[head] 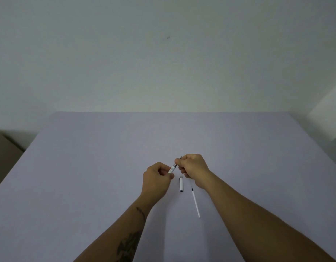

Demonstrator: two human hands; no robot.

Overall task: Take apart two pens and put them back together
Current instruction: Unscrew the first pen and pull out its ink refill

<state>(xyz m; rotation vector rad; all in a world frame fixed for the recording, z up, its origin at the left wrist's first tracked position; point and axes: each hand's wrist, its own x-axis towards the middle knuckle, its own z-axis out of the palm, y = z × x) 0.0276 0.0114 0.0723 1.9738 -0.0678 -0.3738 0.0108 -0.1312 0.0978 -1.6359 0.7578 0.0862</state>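
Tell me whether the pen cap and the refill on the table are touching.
Apart. The head view shows bare table between the pen cap and the refill.

A table (99,167) with a plain, matte lavender-grey surface fills the lower half of the view, its far edge running straight below the wall. The wall (163,63) behind is bare, off-white with a greenish cast, bearing one small dark mark (168,37). A brownish box-like object (4,148), blurred, stands beyond the table's left edge. A white corner structure (326,120) rises at right. Lighting is dim, even and diffuse.
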